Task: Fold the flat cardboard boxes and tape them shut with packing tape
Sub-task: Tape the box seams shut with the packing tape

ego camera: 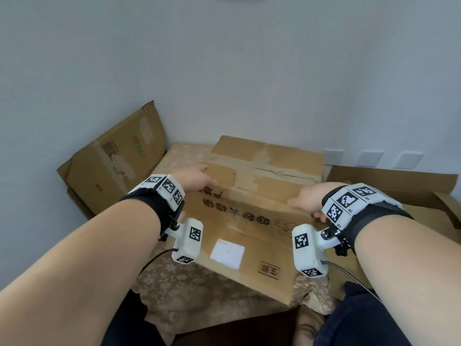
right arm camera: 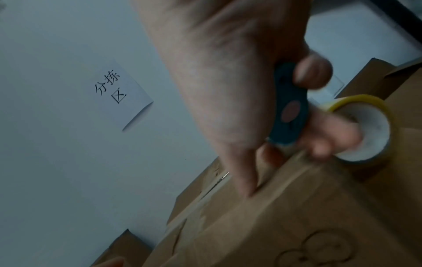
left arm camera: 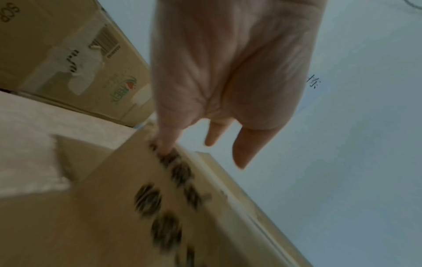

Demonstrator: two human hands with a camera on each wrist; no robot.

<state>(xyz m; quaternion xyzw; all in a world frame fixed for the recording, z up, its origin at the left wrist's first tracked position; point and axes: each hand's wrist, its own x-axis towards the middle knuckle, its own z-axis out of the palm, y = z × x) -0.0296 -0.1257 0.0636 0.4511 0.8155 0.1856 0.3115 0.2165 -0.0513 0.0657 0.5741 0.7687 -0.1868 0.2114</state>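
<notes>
Right hand (right arm camera: 239,86) gripping scissors (right arm camera: 289,108), box (ego camera: 249,196)

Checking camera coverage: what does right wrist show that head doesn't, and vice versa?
Only the right wrist view shows the dark blue tool gripped in the right hand, the yellow-edged tape roll behind the fingers, and a paper note on the wall. Only the head view shows the left hand on the box top, the white label on the box front, and flat cardboard leaning against the wall. Both show the folded box and the right hand at its top edge.
</notes>
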